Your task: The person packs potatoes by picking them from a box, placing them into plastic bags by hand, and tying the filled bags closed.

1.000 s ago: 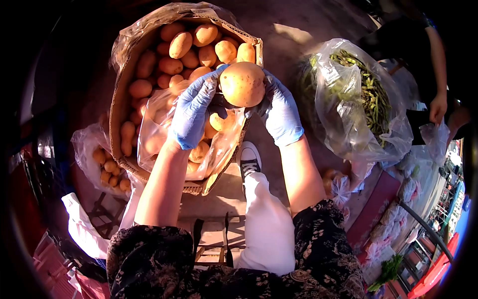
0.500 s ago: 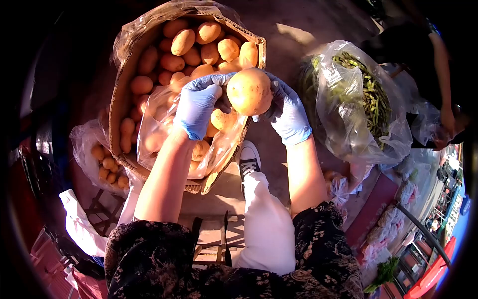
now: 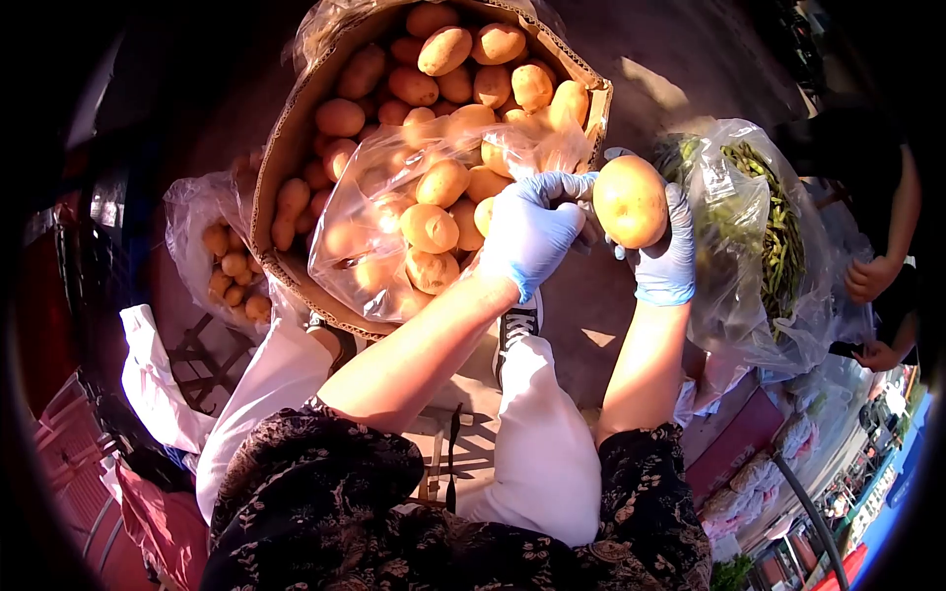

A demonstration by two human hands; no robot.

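Note:
A large, round tan potato [image 3: 631, 202] rests in my right hand [image 3: 665, 251], whose blue-gloved fingers wrap its right side and underside. My left hand [image 3: 537, 229], gloved too, is just left of the potato with its fingers curled together; whether something small is between them I cannot make out. Beneath and left of my hands is an open cardboard box [image 3: 271, 182] full of potatoes. A clear plastic bag [image 3: 345, 212] lies inside it, over and around several of the potatoes.
Right of my hands stands a clear bag of green bean pods [image 3: 778, 236]. Another person's hands [image 3: 872, 281] are at the far right. A smaller bag of potatoes [image 3: 235, 271] sits left of the box. Below are my legs and a shoe [image 3: 519, 330].
The view has shifted, so the box sits further right and higher. My hands have moved right with the potato, now mostly in my right hand, uncovering more of the plastic bag.

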